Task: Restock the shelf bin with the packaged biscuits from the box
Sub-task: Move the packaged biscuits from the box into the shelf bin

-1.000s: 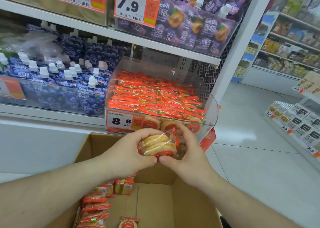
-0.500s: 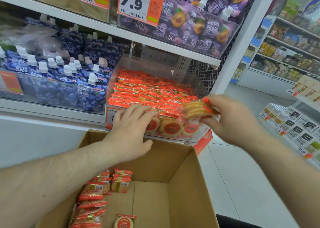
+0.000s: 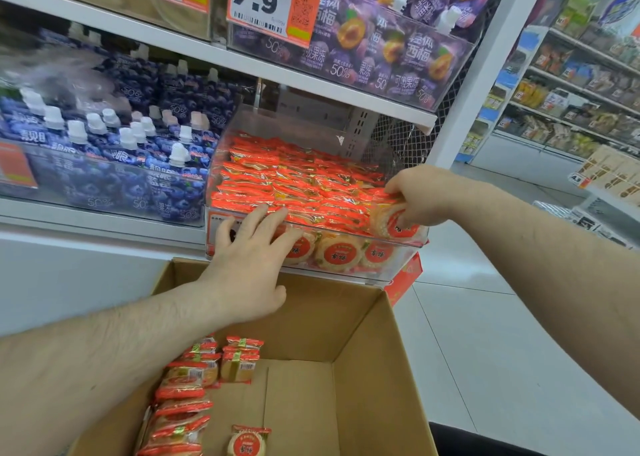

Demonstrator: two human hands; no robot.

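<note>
right hand (image 3: pixel 420 196) pinches biscuit pack (image 3: pixel 391 218) at the clear shelf bin (image 3: pixel 346 272) front-right corner | left hand (image 3: pixel 249 258) fingers straight on bin front | risk: bin heaped, pack may slide over rim | more packs in cardboard box (image 3: pixel 363 369)

My right hand (image 3: pixel 420 196) now lowers the biscuit pack (image 3: pixel 393 220) into the bin's (image 3: pixel 408 247) front right corner; my left hand (image 3: pixel 251 247) now lies flat on its front edge.

Single head-worn camera is looking forward and down, sitting close over the cardboard box (image 3: pixel 367 358) and facing the shelf bin (image 3: pixel 398 247).
</note>
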